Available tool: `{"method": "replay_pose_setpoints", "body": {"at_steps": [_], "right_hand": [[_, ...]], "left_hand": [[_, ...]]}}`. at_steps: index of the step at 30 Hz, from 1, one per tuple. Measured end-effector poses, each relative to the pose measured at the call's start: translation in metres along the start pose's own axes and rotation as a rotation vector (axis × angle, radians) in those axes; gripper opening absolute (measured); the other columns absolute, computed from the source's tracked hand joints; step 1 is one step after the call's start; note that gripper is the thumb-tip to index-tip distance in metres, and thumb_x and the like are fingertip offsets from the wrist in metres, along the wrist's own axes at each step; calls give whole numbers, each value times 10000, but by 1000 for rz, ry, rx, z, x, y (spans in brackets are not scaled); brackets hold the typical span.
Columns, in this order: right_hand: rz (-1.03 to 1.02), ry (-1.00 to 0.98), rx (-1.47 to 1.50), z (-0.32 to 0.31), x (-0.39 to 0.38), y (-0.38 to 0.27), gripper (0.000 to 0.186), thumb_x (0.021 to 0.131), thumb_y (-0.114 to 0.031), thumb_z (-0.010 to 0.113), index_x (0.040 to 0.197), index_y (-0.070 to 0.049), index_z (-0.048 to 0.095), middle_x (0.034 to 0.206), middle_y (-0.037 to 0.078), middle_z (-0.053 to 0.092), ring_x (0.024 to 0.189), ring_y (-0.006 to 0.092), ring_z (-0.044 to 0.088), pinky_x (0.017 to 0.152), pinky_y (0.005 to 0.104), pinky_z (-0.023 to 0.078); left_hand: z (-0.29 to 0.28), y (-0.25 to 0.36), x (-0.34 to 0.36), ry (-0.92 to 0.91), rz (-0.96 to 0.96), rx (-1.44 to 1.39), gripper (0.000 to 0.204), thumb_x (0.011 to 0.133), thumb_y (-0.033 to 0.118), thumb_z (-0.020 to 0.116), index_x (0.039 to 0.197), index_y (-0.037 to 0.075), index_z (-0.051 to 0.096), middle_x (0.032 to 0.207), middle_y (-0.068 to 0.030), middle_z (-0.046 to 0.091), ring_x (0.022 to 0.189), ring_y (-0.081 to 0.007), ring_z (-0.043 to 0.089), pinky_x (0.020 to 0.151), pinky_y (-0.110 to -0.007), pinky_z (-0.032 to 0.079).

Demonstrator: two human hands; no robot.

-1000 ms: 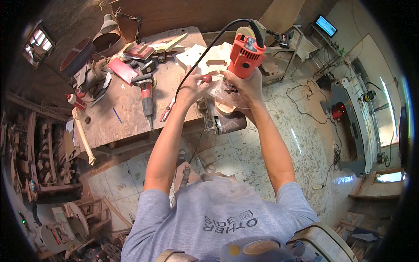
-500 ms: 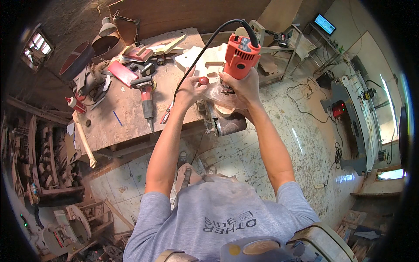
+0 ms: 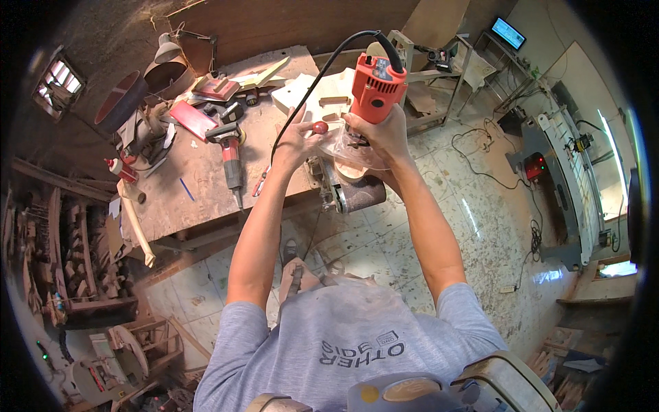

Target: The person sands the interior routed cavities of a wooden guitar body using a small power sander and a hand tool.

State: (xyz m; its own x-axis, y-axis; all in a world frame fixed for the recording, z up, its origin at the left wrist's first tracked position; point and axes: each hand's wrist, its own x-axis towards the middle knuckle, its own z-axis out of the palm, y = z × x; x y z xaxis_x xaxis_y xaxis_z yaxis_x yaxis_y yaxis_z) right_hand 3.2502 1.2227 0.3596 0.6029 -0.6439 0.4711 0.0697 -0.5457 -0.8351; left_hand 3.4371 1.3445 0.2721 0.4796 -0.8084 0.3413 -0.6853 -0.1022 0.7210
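My right hand [image 3: 384, 137] grips the lower body of an orange-red corded router [image 3: 376, 93], thumb across its side, above a clear plastic base plate with a red knob [image 3: 320, 128]. My left hand [image 3: 296, 141] is beside that knob, fingers partly curled at the left edge of a pale wooden workpiece [image 3: 288, 96], which has cut slots. The black cord arches over my left hand. A belt sander [image 3: 360, 193] lies below the router at the bench's edge, partly hidden. An angle grinder [image 3: 230, 154] lies left of my left hand on the workbench [image 3: 168, 213].
Wood scraps, a red board [image 3: 192, 118], a glue bottle [image 3: 120, 167] and a desk lamp [image 3: 167, 48] crowd the bench's left and back. A machine [image 3: 563, 192] with trailing cables stands at right on the tiled floor. A wood rack [image 3: 68, 254] is at lower left.
The router and both hands shifted slightly left over the last second, mostly in its first half, with little movement since. Both grips look unchanged.
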Motion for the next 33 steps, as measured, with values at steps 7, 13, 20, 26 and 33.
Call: {"method": "replay_pose_setpoints", "body": {"at_steps": [7,13,20,26,33], "right_hand": [[20,10,10,2,-3,-4,342,785,-189,879,1020,-9,707,889,25,730,763,96,671,687,282,546],[64,46,80,3,-12,-15,337,783,-178,878,1017,-11,704,897,21,731,759,93,665,687,281,543],[10,93,-21,0,-23,-19,359,756,-222,886,997,-16,717,883,60,756,757,135,708,691,315,566],[86,69,45,2,-34,-28,317,782,-152,882,981,9,695,899,45,731,743,100,672,670,285,552],[66,105,28,2,-47,-35,328,777,-186,892,958,0,693,867,35,727,740,105,675,671,286,547]], "left_hand": [[3,-8,1,-12,16,-28,348,802,194,867,1145,153,822,1660,-189,379,1577,-425,237,1265,-481,279],[-1,-5,-2,-23,52,-38,353,783,172,873,1132,154,826,1662,-165,387,1573,-444,236,1261,-493,281],[-4,-1,-4,-112,9,-228,340,778,202,877,1110,148,832,1650,-154,412,1563,-452,256,1247,-515,314],[-6,-3,-10,-136,40,-207,343,776,179,861,1117,165,832,1646,-104,432,1560,-442,268,1252,-522,318],[-10,5,-19,-161,52,-197,341,777,145,854,1116,171,834,1645,-76,441,1567,-434,256,1262,-505,305]]}}
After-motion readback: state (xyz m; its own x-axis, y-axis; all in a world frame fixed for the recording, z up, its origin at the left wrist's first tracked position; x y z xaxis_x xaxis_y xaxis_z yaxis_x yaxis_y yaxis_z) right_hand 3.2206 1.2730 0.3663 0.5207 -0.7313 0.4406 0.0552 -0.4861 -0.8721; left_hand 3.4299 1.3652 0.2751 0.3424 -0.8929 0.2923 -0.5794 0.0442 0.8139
